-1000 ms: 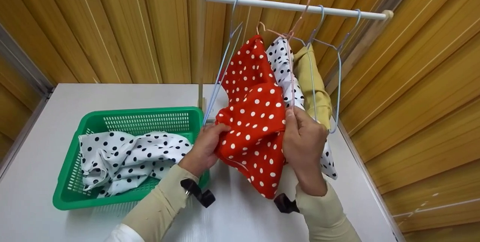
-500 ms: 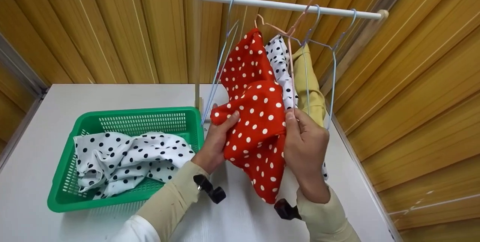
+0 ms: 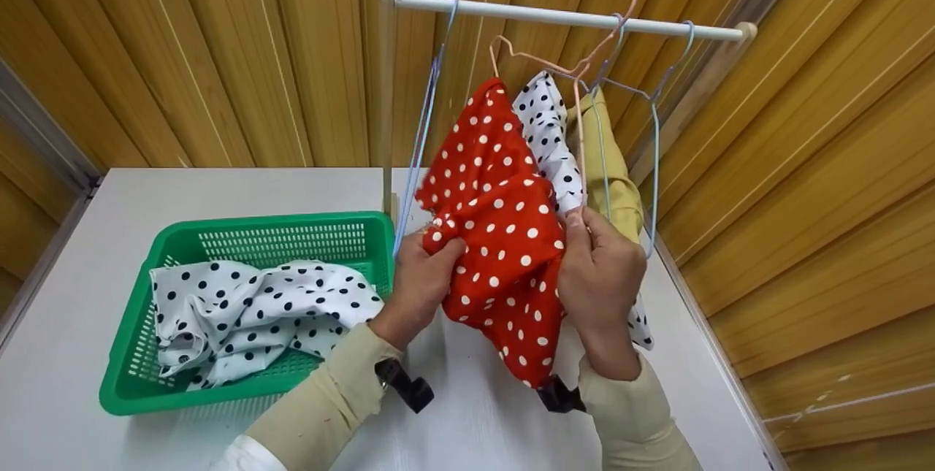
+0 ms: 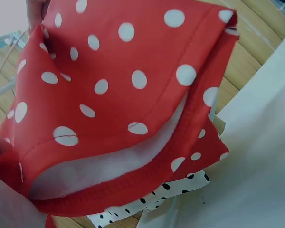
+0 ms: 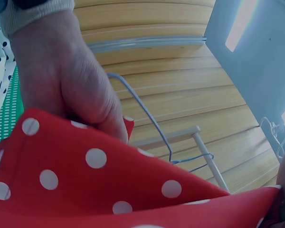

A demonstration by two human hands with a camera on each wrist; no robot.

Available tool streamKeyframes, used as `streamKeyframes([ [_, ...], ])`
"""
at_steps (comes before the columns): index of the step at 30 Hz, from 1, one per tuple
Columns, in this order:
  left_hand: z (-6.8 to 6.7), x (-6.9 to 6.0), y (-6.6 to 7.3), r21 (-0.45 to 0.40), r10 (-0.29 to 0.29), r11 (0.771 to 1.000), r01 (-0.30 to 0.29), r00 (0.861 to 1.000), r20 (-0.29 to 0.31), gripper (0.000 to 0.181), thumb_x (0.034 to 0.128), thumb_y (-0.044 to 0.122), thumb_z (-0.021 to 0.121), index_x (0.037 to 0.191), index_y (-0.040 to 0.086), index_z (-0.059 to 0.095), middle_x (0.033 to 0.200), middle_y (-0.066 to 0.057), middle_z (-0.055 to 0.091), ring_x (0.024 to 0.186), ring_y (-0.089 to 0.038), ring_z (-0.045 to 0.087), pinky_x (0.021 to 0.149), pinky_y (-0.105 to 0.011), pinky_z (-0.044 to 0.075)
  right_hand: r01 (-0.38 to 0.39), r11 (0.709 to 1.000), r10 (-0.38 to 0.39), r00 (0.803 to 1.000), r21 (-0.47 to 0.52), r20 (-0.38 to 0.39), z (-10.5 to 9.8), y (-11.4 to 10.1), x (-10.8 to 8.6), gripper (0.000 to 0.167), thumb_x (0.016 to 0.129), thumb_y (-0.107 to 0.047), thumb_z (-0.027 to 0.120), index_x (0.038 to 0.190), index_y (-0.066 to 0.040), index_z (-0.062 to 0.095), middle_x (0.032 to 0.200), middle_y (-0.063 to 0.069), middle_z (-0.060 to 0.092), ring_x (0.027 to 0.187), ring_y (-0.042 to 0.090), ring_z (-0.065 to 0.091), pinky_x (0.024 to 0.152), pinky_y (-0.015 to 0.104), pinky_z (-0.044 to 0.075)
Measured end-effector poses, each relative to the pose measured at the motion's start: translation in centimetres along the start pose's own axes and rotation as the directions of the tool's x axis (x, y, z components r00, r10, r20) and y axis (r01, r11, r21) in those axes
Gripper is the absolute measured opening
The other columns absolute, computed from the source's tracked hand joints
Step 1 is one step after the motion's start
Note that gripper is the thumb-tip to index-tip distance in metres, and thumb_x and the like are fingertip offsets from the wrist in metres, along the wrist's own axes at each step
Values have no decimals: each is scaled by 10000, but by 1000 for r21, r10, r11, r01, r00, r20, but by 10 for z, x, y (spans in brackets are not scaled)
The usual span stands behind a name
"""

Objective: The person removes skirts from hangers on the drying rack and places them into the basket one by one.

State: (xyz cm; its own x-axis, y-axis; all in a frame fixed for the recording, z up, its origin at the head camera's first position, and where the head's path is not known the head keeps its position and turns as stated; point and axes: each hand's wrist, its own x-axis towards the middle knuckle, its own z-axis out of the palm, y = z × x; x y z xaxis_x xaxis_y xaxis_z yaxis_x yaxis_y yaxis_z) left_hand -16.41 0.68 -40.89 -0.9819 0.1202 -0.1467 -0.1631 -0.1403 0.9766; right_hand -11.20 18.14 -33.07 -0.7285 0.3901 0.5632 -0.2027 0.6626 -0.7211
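Note:
A red cloth garment with white dots (image 3: 504, 237) hangs over one arm of a pink hanger (image 3: 582, 120). My left hand (image 3: 415, 277) grips the garment's left edge, thumb in front. My right hand (image 3: 603, 281) pinches its right edge together with the hanger's wire. In the left wrist view the garment's hem (image 4: 109, 166) gapes, showing a pale inside. The hanger's hook rises in front of the white rod (image 3: 511, 9); whether it touches the rod I cannot tell. In the right wrist view the cloth hides the left fingertips.
A green basket (image 3: 270, 220) at left holds a white black-dotted cloth (image 3: 241, 310). Blue hangers (image 3: 420, 150) hang on the rod, along with a white dotted garment (image 3: 544, 120) and a yellow one (image 3: 613, 157). Wood-look panels (image 3: 803, 252) stand close on the right.
The pink hanger has tilted, its hook swinging right and, since half a second ago, down. My left hand sits farther right than a second ago, cloth bunched under its thumb. My right hand keeps its pinch.

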Motion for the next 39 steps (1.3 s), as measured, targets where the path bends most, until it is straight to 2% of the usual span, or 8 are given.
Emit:
streamKeyframes([
  [5, 0, -13, 3, 106, 142, 985, -134, 987, -70, 487, 957, 251, 746, 1388, 78, 601, 1306, -60, 731, 1071, -223, 762, 901, -439, 641, -27, 998, 27, 1000, -62, 6, 2, 5, 3, 252, 1036, -112, 592, 958, 16, 795, 618, 144, 622, 608, 197, 531, 537, 228, 371],
  [10, -4, -28, 10, 201, 297, 942, -269, 946, -127, 395, 944, 187, 753, 1295, 34, 657, 1276, -90, 745, 1067, -250, 763, 909, -463, 635, 20, 987, -18, 1000, -157, 13, 5, 7, 8, 338, 1024, -115, 591, 719, 8, 670, 529, 114, 467, 537, 231, 451, 530, 308, 286],
  [15, -8, -40, 15, 343, 457, 849, -402, 885, -93, 335, 913, 154, 786, 1193, 3, 681, 1244, -119, 754, 1093, -272, 754, 939, -489, 621, 6, 969, 2, 999, -248, 32, 9, 9, 10, 384, 1019, -139, 586, 647, -43, 582, 530, 152, 488, 539, 304, 514, 538, 335, 287],
  [20, -14, -49, 23, 406, 574, 757, -512, 818, -37, 288, 901, 159, 800, 1123, 8, 697, 1180, -105, 773, 1073, -241, 761, 956, -461, 619, -1, 957, 20, 998, -289, 62, 11, 10, 13, 364, 1029, -169, 578, 707, -22, 663, 579, 176, 576, 584, 338, 568, 541, 333, 315],
  [26, -23, -57, 32, 389, 657, 699, -600, 754, -18, 222, 910, 149, 795, 1046, 2, 699, 1122, -89, 784, 1040, -209, 762, 940, -423, 630, -73, 963, 93, 993, -261, 67, 12, 9, 22, 378, 1025, -168, 569, 680, -35, 648, 573, 144, 531, 641, 333, 565, 614, 354, 327],
  [30, -30, -62, 36, 386, 683, 676, -628, 730, -10, 171, 893, 91, 795, 945, 0, 660, 1053, -98, 779, 1002, -201, 753, 911, -327, 632, -92, 960, 113, 991, -264, 67, 15, 12, 23, 374, 1011, -154, 577, 657, -49, 636, 557, 121, 511, 666, 349, 583, 620, 363, 318],
  [34, -34, -65, 43, 370, 712, 656, -657, 702, -15, 194, 849, 22, 792, 857, -6, 600, 959, -120, 760, 954, -219, 735, 853, -230, 601, -111, 960, 133, 989, -259, 66, 17, 14, 26, 337, 1003, -164, 583, 714, -49, 711, 617, 177, 613, 715, 380, 626, 621, 388, 342],
  [39, -40, -69, 51, 331, 733, 647, -687, 680, -22, 186, 840, -15, 766, 858, -15, 581, 961, -135, 744, 962, -224, 724, 846, -252, 616, -121, 965, 139, 989, -231, 60, 18, 16, 29, 327, 1007, -172, 585, 755, -56, 759, 659, 186, 668, 742, 379, 645, 630, 390, 357],
])
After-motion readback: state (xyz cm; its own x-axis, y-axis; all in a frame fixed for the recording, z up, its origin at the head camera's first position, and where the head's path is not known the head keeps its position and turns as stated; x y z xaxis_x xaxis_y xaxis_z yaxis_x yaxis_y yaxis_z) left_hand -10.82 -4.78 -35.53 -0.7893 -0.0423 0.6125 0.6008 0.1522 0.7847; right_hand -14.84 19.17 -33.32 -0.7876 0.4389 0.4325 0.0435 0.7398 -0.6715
